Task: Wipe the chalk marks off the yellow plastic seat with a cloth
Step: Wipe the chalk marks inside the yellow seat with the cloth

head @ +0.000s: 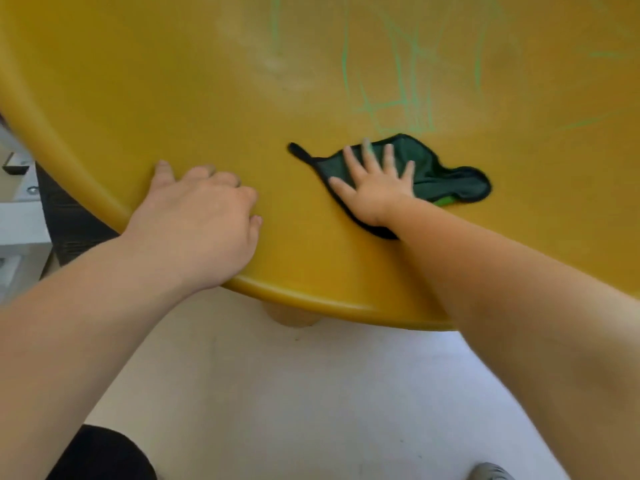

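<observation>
The yellow plastic seat [194,81] fills the upper half of the view, its rounded rim curving toward me. Green chalk marks [398,98] run in lines across its far right part. A dark green cloth [446,174] lies flat just below those marks. My right hand [375,185] presses on the cloth with fingers straight and spread. My left hand [204,216] rests on the seat near its left rim, fingers curled down against the plastic, holding nothing.
A pale smudged patch [273,64] shows on the seat left of the chalk. Below the rim is a light floor [294,393] and a tan leg [291,317] under the seat. White and black furniture parts [31,216] stand at the left edge.
</observation>
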Motion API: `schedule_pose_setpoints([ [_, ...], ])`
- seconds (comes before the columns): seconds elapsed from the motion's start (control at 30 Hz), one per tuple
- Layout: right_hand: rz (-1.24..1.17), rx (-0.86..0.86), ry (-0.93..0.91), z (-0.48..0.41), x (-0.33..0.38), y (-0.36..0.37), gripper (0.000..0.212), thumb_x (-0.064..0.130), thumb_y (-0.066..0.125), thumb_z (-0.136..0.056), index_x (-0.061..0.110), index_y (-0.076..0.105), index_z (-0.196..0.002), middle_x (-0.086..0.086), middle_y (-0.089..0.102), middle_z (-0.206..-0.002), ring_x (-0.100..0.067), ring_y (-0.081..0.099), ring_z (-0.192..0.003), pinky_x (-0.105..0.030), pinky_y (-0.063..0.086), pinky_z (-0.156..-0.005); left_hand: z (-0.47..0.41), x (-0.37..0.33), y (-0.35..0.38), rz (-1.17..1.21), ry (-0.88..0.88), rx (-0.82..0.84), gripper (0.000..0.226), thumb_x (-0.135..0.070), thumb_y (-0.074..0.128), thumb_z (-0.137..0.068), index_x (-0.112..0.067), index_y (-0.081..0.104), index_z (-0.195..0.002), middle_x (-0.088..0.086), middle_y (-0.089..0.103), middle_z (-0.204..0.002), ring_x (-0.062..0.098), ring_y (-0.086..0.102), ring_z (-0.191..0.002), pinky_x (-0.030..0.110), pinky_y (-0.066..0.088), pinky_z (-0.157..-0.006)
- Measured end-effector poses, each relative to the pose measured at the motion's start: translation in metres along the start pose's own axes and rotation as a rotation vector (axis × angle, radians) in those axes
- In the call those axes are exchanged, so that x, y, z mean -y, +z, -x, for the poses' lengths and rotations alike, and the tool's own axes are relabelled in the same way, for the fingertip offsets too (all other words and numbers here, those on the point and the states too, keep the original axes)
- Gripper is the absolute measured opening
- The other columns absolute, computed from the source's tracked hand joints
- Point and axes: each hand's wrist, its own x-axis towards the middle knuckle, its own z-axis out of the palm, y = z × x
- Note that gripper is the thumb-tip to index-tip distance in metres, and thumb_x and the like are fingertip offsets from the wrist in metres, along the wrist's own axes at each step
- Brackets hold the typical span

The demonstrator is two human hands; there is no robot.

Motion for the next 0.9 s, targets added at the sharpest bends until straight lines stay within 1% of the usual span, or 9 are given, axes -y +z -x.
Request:
schedule_pose_setpoints([
  [0.13,-0.102,0.09,-0.287,0.051,0.075,0.011,0.07,0.069,0.012,-0.102,0.042,-0.012,-0.162,0.011,-0.021,-0.17,-0.03,-0.021,-0.157,-0.065,-0.01,-0.122,-0.006,0.005,-0.004,0.0,-0.038,-0.055,0.046,-0.045,0.034,-0.096,-0.021,0.059,-0.126,0.001,0.054,-0.137,0.028,0.042,-0.132,0.062,0.027,-0.109],
  [0.27,-0.114,0.237,-0.478,0.137,0.045,0.012,0.063,0.064,0.01,-0.103,0.048,-0.016,-0.158,0.021,-0.025,-0.167,-0.014,-0.027,-0.154,-0.046,-0.017,-0.125,-0.008,0.007,-0.002,-0.015,-0.02,-0.012,0.052,-0.048,0.032,-0.095,-0.018,0.055,-0.131,0.003,0.052,-0.14,0.028,0.039,-0.135,0.059,0.028,-0.11],
  [0.4,0.048,0.295,-0.275,0.15,-0.041,0.006,0.083,0.09,-0.013,-0.075,0.059,-0.024,-0.151,0.022,-0.033,-0.162,-0.015,-0.029,-0.154,-0.045,-0.011,-0.127,-0.008,0.005,0.0,-0.03,0.01,0.025,0.056,-0.05,0.027,-0.096,-0.02,0.053,-0.134,0.002,0.047,-0.145,0.027,0.033,-0.14,0.057,0.025,-0.113],
  [0.47,0.133,0.204,-0.064,0.121,-0.084,0.003,0.107,0.098,-0.026,-0.053,0.056,-0.022,-0.152,0.015,-0.029,-0.166,-0.023,-0.021,-0.157,-0.053,-0.005,-0.127,-0.006,0.008,-0.002,-0.011,0.011,-0.009,0.056,-0.051,0.028,-0.096,-0.02,0.056,-0.133,0.002,0.048,-0.146,0.027,0.033,-0.141,0.055,0.026,-0.113],
  [0.5,0.146,0.151,0.044,0.102,-0.103,0.0,0.112,0.099,-0.025,-0.053,0.054,-0.02,-0.154,0.012,-0.025,-0.168,-0.026,-0.018,-0.158,-0.056,-0.003,-0.126,-0.004,0.009,-0.002,-0.005,0.015,-0.034,0.056,-0.051,0.028,-0.096,-0.019,0.057,-0.132,0.002,0.05,-0.145,0.027,0.035,-0.141,0.055,0.027,-0.113],
  [0.6,0.114,0.015,0.273,0.038,-0.129,-0.009,0.099,0.094,-0.008,-0.075,0.045,-0.017,-0.159,0.005,-0.023,-0.171,-0.034,-0.018,-0.157,-0.065,-0.004,-0.124,0.0,0.009,-0.002,-0.003,0.031,-0.083,0.059,-0.048,0.023,-0.093,-0.018,0.061,-0.128,0.003,0.057,-0.137,0.027,0.043,-0.136,0.057,0.031,-0.11],
  [0.7,0.044,-0.091,0.372,-0.017,-0.104,-0.015,0.087,0.083,0.003,-0.091,0.036,-0.015,-0.162,0.001,-0.023,-0.171,-0.037,-0.02,-0.156,-0.07,-0.006,-0.121,0.002,0.011,-0.001,-0.002,0.02,-0.103,0.057,-0.045,0.027,-0.092,-0.016,0.063,-0.125,0.004,0.061,-0.132,0.03,0.046,-0.133,0.06,0.032,-0.108],
  [0.8,-0.037,-0.159,0.337,-0.054,-0.061,-0.022,0.077,0.069,0.008,-0.101,0.03,-0.016,-0.162,-0.001,-0.025,-0.17,-0.038,-0.021,-0.156,-0.07,-0.007,-0.121,0.002,0.016,0.001,0.01,-0.014,-0.156,0.051,-0.043,0.041,-0.091,-0.013,0.065,-0.124,0.007,0.062,-0.131,0.033,0.048,-0.132,0.064,0.032,-0.107],
  [0.9,-0.075,-0.157,0.18,-0.076,-0.013,-0.027,0.068,0.059,0.01,-0.106,0.032,-0.018,-0.162,0.001,-0.029,-0.169,-0.038,-0.025,-0.155,-0.068,-0.01,-0.121,0.002,0.019,0.003,0.005,-0.02,-0.197,0.049,-0.041,0.04,-0.093,-0.013,0.065,-0.124,0.008,0.062,-0.131,0.034,0.049,-0.131,0.064,0.032,-0.107],
])
